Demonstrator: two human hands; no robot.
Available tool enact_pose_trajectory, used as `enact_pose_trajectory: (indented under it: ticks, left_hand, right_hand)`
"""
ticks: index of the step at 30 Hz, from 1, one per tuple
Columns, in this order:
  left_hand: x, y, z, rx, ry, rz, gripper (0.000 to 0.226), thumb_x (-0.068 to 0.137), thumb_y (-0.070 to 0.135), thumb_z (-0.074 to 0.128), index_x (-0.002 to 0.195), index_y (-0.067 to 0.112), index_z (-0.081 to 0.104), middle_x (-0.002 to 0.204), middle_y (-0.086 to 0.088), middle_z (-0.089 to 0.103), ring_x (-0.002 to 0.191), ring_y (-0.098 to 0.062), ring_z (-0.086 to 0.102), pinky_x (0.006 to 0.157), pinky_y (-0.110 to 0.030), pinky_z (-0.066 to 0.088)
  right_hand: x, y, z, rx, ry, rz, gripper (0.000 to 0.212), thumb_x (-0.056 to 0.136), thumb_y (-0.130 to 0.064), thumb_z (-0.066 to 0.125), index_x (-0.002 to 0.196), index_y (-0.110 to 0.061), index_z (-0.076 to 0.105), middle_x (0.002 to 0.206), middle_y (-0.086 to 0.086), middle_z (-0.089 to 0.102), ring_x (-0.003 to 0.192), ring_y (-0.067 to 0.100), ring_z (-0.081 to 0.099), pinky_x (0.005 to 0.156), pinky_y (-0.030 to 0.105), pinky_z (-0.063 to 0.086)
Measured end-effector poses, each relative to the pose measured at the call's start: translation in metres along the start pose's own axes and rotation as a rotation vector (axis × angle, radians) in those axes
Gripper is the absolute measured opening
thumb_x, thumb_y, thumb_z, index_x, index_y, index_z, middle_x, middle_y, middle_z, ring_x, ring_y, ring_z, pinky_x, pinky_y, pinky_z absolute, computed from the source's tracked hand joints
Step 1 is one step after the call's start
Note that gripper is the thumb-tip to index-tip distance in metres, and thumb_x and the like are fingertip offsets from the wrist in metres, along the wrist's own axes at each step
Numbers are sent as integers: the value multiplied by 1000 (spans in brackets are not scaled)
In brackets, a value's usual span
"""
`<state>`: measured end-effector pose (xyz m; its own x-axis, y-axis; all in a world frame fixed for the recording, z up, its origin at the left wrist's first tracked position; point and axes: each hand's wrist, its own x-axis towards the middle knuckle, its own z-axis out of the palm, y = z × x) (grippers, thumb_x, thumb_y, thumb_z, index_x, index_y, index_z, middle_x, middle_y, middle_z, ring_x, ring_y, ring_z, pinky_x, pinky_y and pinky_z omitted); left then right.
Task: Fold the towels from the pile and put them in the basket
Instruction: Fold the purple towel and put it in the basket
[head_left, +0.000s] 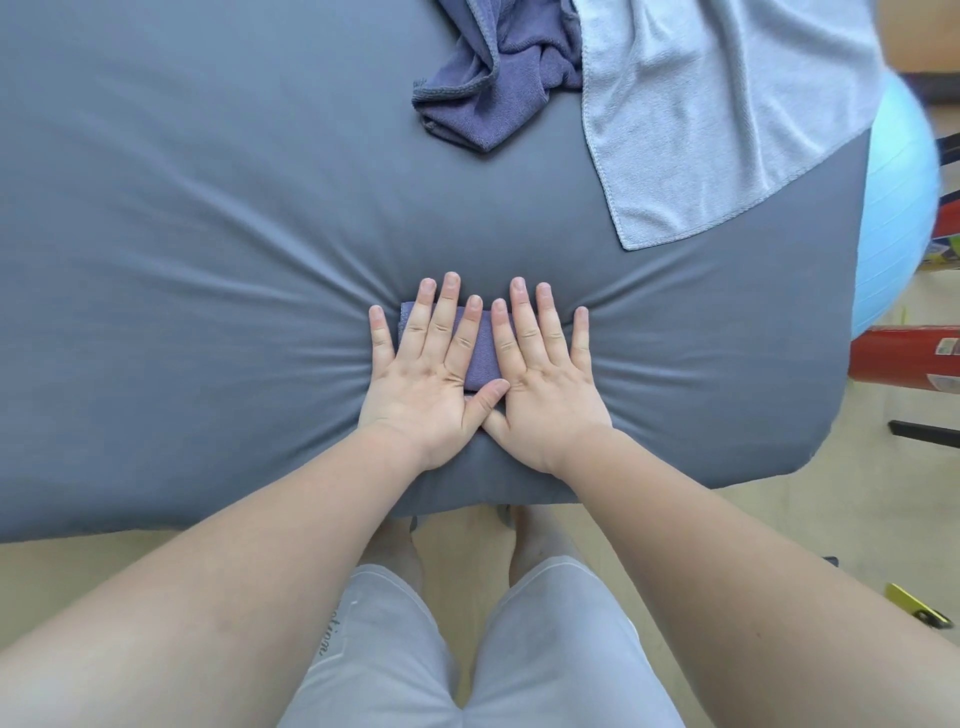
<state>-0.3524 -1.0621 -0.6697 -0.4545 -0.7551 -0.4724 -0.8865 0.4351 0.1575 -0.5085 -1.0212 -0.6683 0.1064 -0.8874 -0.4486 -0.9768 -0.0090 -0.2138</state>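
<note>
A small purple towel, folded into a compact block, lies near the front edge of the grey-sheeted bed. My left hand and my right hand lie flat on it side by side, fingers spread, palms down, thumbs touching. The hands cover most of the towel, and the sheet puckers around them. At the far edge lies a crumpled dark purple towel. Beside it, to the right, a light grey-blue towel is spread loosely. No basket is in view.
A light blue exercise ball sits off the bed's right side, with a red cylinder lying on the floor below it. A yellow object lies on the floor at the lower right. My legs stand against the bed's front edge.
</note>
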Motion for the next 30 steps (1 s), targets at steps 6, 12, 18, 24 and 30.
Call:
enact_pose_trajectory:
  ticks: [6, 12, 18, 24, 30]
  left_hand:
    - [-14, -9, -41, -259, 124, 16, 65, 100, 48, 30, 158, 18, 24, 162, -1, 27, 149, -23, 21, 120, -49, 16]
    - [-12, -20, -95, 23, -186, -4, 38, 87, 43, 62, 117, 22, 56, 115, -2, 57, 110, -26, 52, 89, -39, 43]
    - [-45, -17, -153, -405, -273, -120, 29, 77, 27, 68, 102, 32, 53, 94, 5, 63, 87, -22, 61, 72, -38, 53]
    - [-115, 2, -234, -1055, -9, -221, 46, 84, 13, 76, 116, 39, 56, 85, -2, 57, 75, -15, 57, 75, -34, 51]
    - [-187, 35, -284, -1323, 218, -144, 45, 95, -1, 61, 124, 33, 55, 118, -4, 59, 81, -20, 70, 80, -30, 58]
  right_hand:
    - [-8, 0, -33, 206, 72, -48, 67, 101, -50, 23, 159, -15, 23, 163, 4, 27, 154, 28, 9, 125, 49, 8]
    - [-9, 9, -70, 21, -84, -158, 70, 97, -41, 56, 157, -32, 23, 123, 3, 52, 125, 27, 45, 112, 39, 30]
    - [-34, 5, -136, 197, -308, -121, 67, 102, -27, 45, 157, -45, 10, 122, 3, 47, 108, 29, 54, 91, 40, 45]
    - [-95, 16, -225, 818, -117, -77, 67, 100, -14, 53, 147, -57, 33, 111, -15, 56, 99, 1, 56, 85, 16, 41]
    - [-150, 2, -286, 1106, -9, -166, 44, 101, -6, 51, 115, -41, 71, 124, -2, 62, 116, 12, 59, 105, 35, 44]
